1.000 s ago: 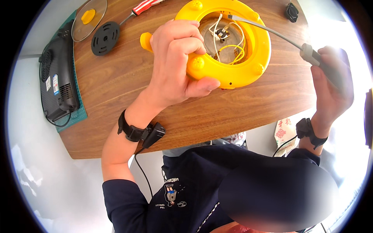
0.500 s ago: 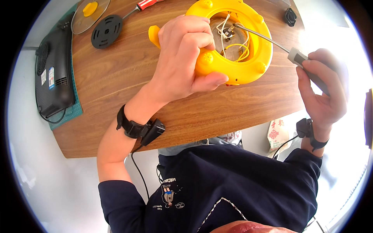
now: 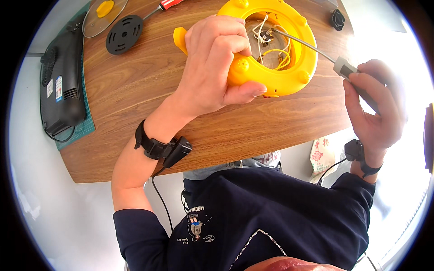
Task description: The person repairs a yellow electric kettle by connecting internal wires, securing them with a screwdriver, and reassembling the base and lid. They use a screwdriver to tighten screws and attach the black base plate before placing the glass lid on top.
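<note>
Wooden tabletop (image 3: 135,90) fills the view, with the yellow ring-shaped appliance housing (image 3: 296,67) near its far edge, open side up, wires (image 3: 271,45) showing inside. Left hand (image 3: 217,67) arches over the housing's near rim, wrist bent, fingers curled over the top and thumb pressed under the edge, gripping it. Right hand (image 3: 375,113) is raised off the table's right side, fingers wrapped round the handle of a long screwdriver (image 3: 312,45) whose shaft slants into the cavity. Off to the left lie a black perforated disc (image 3: 124,34) and a black appliance (image 3: 61,90).
</note>
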`<state>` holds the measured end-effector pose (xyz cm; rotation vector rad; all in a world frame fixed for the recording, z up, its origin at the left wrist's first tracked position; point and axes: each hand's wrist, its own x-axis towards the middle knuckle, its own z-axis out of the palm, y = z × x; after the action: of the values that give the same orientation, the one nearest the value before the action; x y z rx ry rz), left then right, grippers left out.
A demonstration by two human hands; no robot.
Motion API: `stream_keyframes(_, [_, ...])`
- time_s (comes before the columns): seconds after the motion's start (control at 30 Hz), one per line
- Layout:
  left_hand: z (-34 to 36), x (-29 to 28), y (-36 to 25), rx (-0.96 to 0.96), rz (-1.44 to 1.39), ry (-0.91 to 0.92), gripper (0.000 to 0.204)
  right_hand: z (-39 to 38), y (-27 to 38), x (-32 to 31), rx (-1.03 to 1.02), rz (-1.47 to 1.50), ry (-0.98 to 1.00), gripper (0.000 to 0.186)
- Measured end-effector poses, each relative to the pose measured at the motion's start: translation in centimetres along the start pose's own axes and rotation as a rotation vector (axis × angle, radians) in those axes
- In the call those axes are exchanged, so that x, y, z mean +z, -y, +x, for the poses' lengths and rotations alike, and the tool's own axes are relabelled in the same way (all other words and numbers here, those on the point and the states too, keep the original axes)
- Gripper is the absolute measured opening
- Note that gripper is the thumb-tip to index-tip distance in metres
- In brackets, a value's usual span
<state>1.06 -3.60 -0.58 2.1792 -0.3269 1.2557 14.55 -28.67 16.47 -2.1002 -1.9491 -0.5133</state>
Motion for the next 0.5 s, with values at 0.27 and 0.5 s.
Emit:
stream_keyframes(0.27, [-0.01,0.06,-0.06,0.0,-0.005,-0.007,0.054,0.6,0.84,-0.32,-0.068,-0.054,0.023,0.028])
stream_keyframes(0.5, [0.14,-0.54,-0.32,0.017,0.032,0.079,0.06,0.64,0.84,-0.41,-0.079,-0.07,0.024,0.027])
